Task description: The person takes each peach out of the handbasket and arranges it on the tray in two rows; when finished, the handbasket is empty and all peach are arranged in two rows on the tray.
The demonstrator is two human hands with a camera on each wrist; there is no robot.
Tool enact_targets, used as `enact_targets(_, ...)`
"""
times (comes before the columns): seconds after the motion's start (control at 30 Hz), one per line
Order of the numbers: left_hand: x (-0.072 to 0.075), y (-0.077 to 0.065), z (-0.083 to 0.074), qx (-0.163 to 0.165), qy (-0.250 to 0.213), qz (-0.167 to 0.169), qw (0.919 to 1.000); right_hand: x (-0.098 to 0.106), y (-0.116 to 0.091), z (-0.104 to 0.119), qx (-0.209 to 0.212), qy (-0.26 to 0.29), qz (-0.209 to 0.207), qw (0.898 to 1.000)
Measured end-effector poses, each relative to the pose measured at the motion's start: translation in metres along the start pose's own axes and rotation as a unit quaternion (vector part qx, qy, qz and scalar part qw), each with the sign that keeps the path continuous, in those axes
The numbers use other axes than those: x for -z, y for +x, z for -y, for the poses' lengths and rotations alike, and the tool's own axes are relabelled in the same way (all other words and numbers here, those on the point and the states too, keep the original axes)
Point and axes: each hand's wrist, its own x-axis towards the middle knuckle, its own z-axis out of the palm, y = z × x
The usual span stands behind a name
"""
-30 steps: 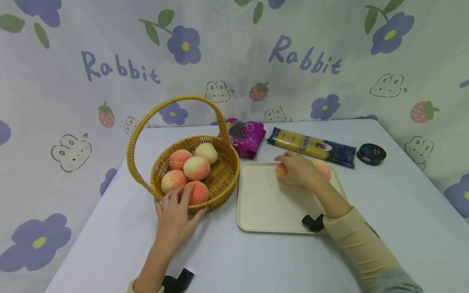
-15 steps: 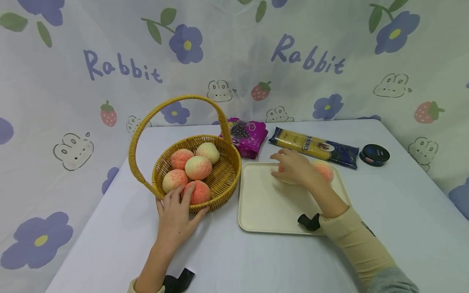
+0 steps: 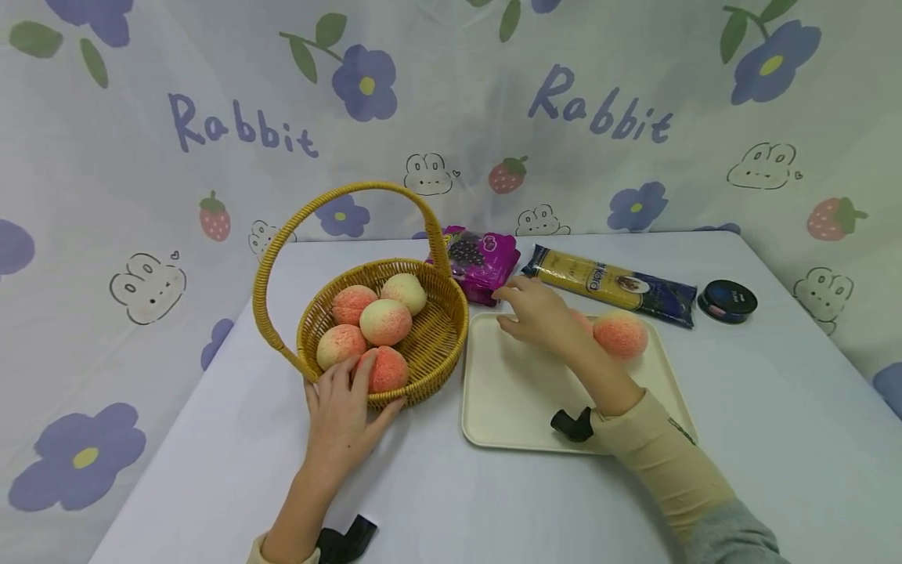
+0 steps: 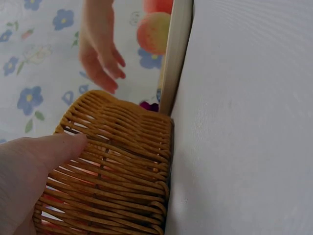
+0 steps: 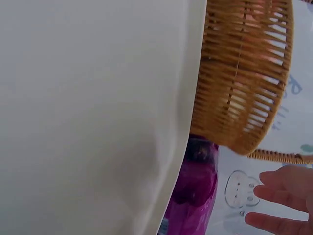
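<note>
Basket peaches: five, pink and cream, bunched in the left half of the basket; the front one sits against the near rim.
Basket: round, yellow wicker with a tall arched handle, upright just left of the tray.
Left hand: grips the near side of the basket, thumb pressed on the outer wall, fingers over the rim; whether the fingertips touch the front peach is hard to tell.
Right hand: holds nothing, fingers spread above the tray's far left part, near the purple packet.
Tray peaches: two at the far side of the cream tray, one partly hidden behind the right hand.
Behind the tray: the purple packet beside the basket, then a yellow-and-blue packet lying slantwise, then a round black tin near its right end.
Underneath: a white-covered table.
Backdrop: cloth printed with flowers, strawberries, rabbits and "Rabbit".
</note>
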Motion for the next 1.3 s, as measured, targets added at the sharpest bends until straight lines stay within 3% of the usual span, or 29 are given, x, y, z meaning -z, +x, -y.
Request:
enact_targets(0.13,0.0,0.0,0.0,0.0,0.002,0.001,1.0,-0.003,0.007,0.014,0.018,0.003,-0.005,1.0)
enact_targets(0.47,0.001,0.0,0.001,-0.001,0.004,0.007,1.0,-0.019,0.017,0.052,0.081,0.071,-0.029,0.994)
enact_targets(0.73,0.002,0.002,0.003,-0.004,-0.016,0.002,0.9999,-0.023,0.026,0.081,0.104,0.112,0.013,0.988)
enact_targets(0.87,0.001,0.003,0.004,-0.004,-0.022,0.001,0.9997,-0.027,0.028,0.094,0.105,0.116,0.045,0.987)
enact_targets(1.1,0.0,0.0,0.004,0.001,-0.037,0.002,0.9993,-0.035,0.03,0.115,0.156,0.131,0.079,0.976)
enact_targets(1.3,0.002,-0.001,0.005,0.001,-0.039,0.006,0.9992,-0.037,0.03,0.13,0.164,0.131,0.109,0.972)
